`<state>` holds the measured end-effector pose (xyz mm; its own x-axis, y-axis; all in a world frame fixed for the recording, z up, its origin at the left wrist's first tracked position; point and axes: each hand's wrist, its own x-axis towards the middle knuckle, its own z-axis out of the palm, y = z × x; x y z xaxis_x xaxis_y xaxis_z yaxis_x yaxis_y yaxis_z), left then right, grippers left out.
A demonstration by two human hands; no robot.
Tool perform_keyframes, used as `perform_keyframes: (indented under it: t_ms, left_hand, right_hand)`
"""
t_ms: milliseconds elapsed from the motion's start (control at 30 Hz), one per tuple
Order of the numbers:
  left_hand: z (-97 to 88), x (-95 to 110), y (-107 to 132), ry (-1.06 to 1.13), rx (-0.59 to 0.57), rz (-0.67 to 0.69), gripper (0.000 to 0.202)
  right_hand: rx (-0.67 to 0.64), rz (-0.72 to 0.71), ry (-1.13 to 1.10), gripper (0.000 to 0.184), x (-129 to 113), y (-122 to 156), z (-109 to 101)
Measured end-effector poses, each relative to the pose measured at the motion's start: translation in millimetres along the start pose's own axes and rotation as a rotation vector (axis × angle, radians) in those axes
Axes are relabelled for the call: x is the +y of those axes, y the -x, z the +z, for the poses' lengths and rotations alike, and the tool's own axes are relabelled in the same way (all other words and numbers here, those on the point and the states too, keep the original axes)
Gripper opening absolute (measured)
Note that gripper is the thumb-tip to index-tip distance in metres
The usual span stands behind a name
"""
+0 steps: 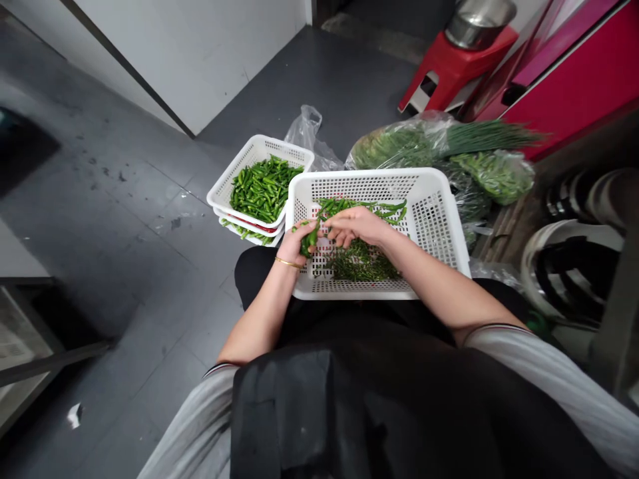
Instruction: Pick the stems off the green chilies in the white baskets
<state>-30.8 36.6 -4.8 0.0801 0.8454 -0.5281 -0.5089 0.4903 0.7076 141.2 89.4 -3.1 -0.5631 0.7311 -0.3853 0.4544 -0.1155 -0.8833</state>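
On my lap rests a white perforated basket point(434, 226). Long green chili peppers point(394, 209) lie along its far side, and a pile of thin green stems point(362, 263) covers the near part. My left hand point(294, 245), with a gold bangle at the wrist, is closed around several green chilies point(308, 243) at the basket's left rim. Close beside it, my right hand point(359, 226) has its fingers bent together at a stem end of a chili; the exact pinch is too small to make out.
Left of the lap basket stands a stack of white baskets point(224, 193) heaped with green chilies point(267, 189). Bagged greens point(394, 146) and chives point(489, 136) lie beyond the basket. A red stool point(449, 73) carries a metal pot point(479, 23). A white bucket point(536, 253) stands at right.
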Motion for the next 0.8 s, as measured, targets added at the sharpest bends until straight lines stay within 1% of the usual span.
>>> perform_keyframes:
  t_ms: [33,67,100,133,167,200,233,300,367,400,467,500,533,567,600,667,733,767,800]
  left_hand:
    - [-4.1,3.3,0.9,0.045,-0.008,-0.031,0.034]
    - [-7.8,5.9,2.3,0.079,-0.018,-0.053,0.032]
    - [-10.8,7.7,4.1,0.100,-0.026,-0.068,0.031]
    - [-12.9,8.8,5.9,0.110,-0.031,-0.081,0.030]
    - [-14.3,9.2,7.6,0.111,-0.036,-0.094,0.029]
    - [-15.1,9.0,8.9,0.103,-0.043,-0.113,0.030]
    - [-15.3,8.2,9.7,0.091,-0.050,-0.129,0.031]
    - [-14.2,5.5,9.1,0.061,-0.051,-0.137,0.033]
    - [-10.1,2.0,4.8,0.002,-0.008,-0.100,0.037]
    - [-6.4,0.4,1.4,-0.040,0.024,-0.069,0.038]
    - [5.3,-2.1,-7.2,-0.126,0.055,-0.003,0.041]
    - [13.3,-2.9,-11.8,-0.161,0.035,0.018,0.042]
    - [22.6,-3.4,-16.1,-0.187,-0.015,0.022,0.042]
    - [32.9,-3.8,-19.9,-0.205,-0.081,0.012,0.042]
    - [43.6,-4.3,-22.9,-0.218,-0.147,-0.007,0.042]
    - [64.5,-6.3,-26.0,-0.220,-0.235,-0.046,0.038]
    - [81.0,-9.8,-25.1,-0.192,-0.249,-0.073,0.033]
    - [86.4,-11.9,-23.6,-0.183,-0.247,-0.094,0.031]
    - [89.3,-13.9,-21.5,-0.185,-0.250,-0.121,0.029]
  right_hand:
    - [0.078,0.039,0.107,0.036,7.7,-9.9,3.6]
    - [0.152,0.077,0.266,0.037,15.5,-20.0,9.0]
    - [0.184,0.105,0.456,0.036,22.7,-29.3,16.1]
    - [0.169,0.116,0.639,0.036,28.7,-37.3,24.1]
    - [0.125,0.114,0.784,0.037,33.2,-43.4,32.2]
    - [0.072,0.106,0.878,0.036,36.2,-47.7,39.1]
    - [0.034,0.101,0.921,0.035,37.9,-50.2,43.7]
    - [0.020,0.104,0.933,0.031,38.5,-50.3,43.4]
    - [0.065,0.123,0.858,0.025,36.5,-44.7,29.5]
    - [0.089,0.129,0.751,0.022,34.7,-39.9,19.0]
    - [0.115,0.097,0.411,0.018,28.7,-25.9,-4.0]
    - [0.115,0.060,0.236,0.017,24.2,-16.9,-14.3]
    - [0.118,0.018,0.110,0.017,18.9,-6.7,-22.9]
    - [0.133,-0.026,0.066,0.017,12.8,4.4,-29.4]
    - [0.176,-0.071,0.093,0.019,6.6,15.7,-33.9]
    - [0.325,-0.152,0.292,0.022,-3.6,36.6,-39.2]
    - [0.472,-0.212,0.526,0.027,-5.4,51.1,-44.9]
    - [0.533,-0.216,0.603,0.031,-1.5,54.9,-49.5]
    - [0.583,-0.190,0.642,0.035,5.7,56.3,-55.2]
